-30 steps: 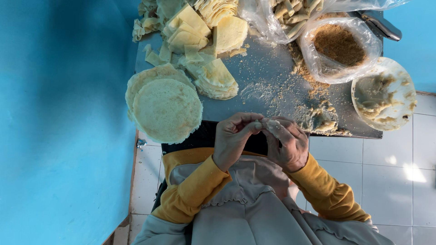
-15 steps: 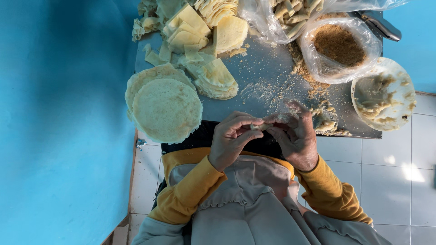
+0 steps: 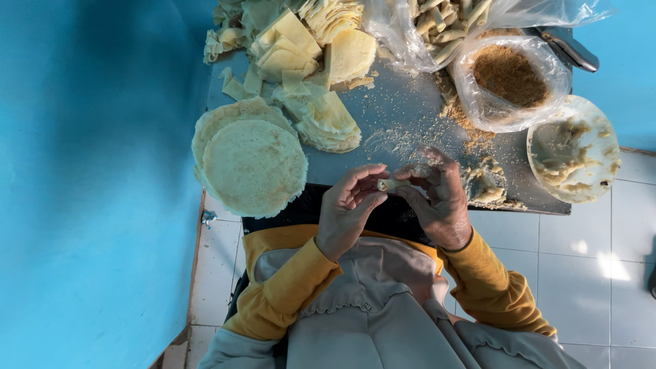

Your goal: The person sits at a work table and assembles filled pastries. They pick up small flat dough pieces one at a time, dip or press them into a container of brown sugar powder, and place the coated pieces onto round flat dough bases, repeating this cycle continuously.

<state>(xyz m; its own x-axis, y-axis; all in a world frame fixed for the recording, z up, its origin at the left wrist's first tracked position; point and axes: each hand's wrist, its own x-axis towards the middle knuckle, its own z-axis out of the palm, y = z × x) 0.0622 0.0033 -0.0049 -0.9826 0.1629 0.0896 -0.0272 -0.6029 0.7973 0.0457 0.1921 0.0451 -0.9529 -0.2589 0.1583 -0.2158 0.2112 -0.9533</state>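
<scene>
The left hand (image 3: 348,212) and the right hand (image 3: 437,201) are meeting at the near edge of the grey desk (image 3: 403,116), both pinching a small pale pastry roll (image 3: 391,184) between fingertips; only a short stub of the roll is showing, the rest lying hidden behind the curled fingers, so its full length cannot be told. The left hand is gripping it from the left with thumb and fingers bent around it, and the right hand is closing on its right end, its palm turned away from the camera. Just left of the hands a stack of round thin wrappers (image 3: 253,164) is hanging partly over the desk's near left corner. Farther off, a heap of folded and cut wrapper pieces (image 3: 301,55) is running out of the top of the view. At the far right a clear plastic bag of finished rolls (image 3: 444,27) is being cut off by the top edge, and beside it an open bag of brown crumbs (image 3: 509,75) is sitting, with crumbs scattered over the desk near it. A white bowl smeared with pale filling (image 3: 572,150) is standing at the right edge of the desk, overhanging it a little. A lump of filling (image 3: 484,183) is lying just right of the right hand, partly hidden by it. A dark handle (image 3: 566,48) is showing behind the crumb bag; what it belongs to is hard to make out.
</scene>
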